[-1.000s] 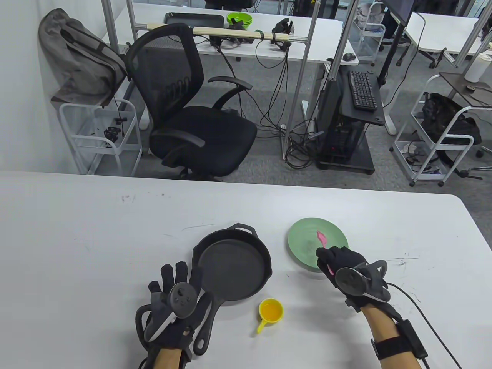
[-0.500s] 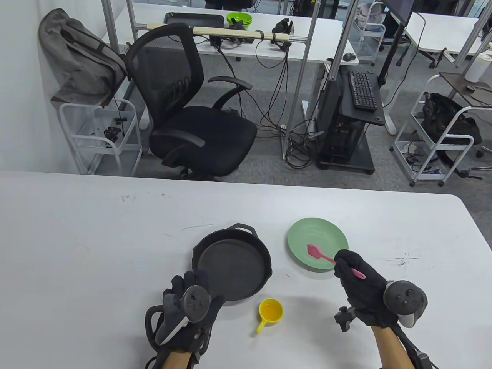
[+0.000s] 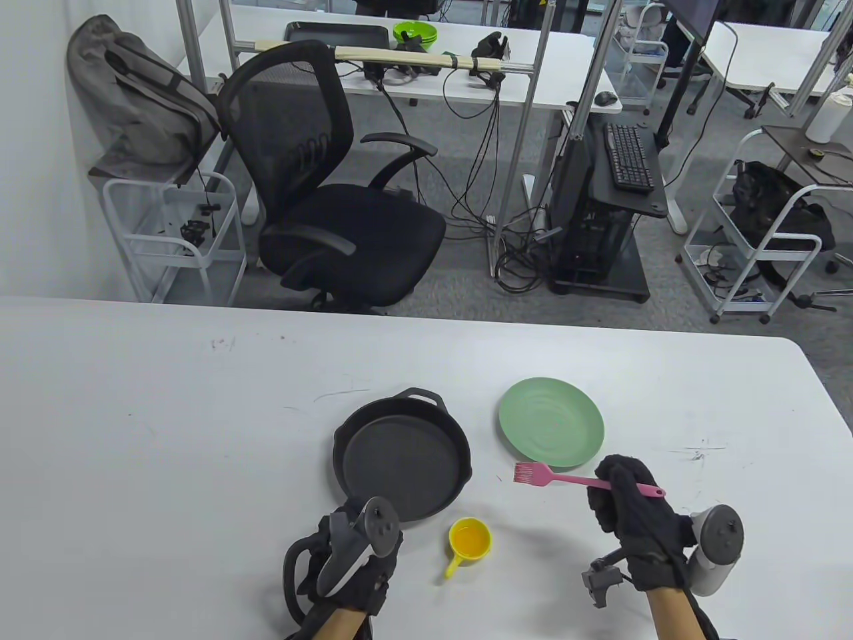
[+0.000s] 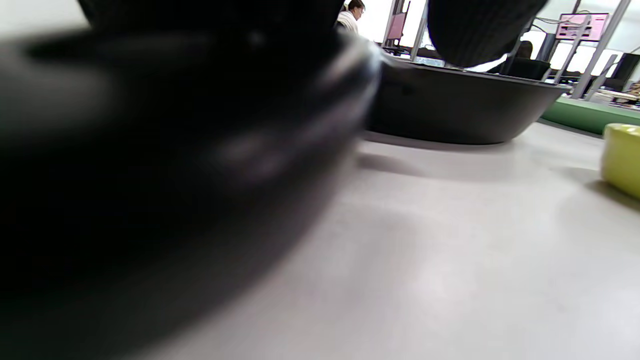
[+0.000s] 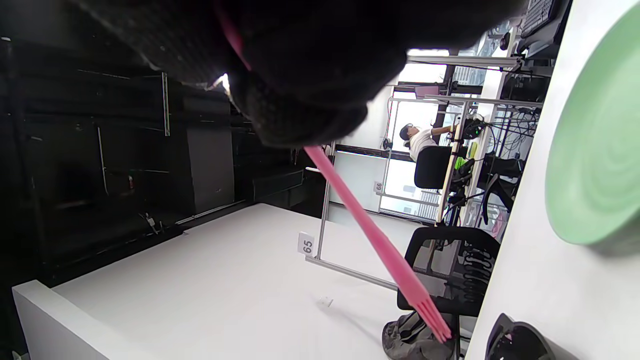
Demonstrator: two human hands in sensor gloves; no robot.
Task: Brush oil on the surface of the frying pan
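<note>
The black cast-iron frying pan, round with a matte dark floor, is sitting on the white table left of the green plate. The left hand is wrapping its handle. The right hand is gripping a pink silicone brush, bristles pointing left above the table.

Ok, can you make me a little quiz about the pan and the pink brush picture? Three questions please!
1. True or false: the pink brush is lying on the green plate.
2. Which hand holds the brush: A) left hand B) right hand C) neither?
3. Fill in: the small yellow cup sits just to the ____ of the frying pan handle, seen from the table view.

Key:
1. False: it is held beside the plate, bristles pointing toward the pan.
2. B.
3. Right.
</note>
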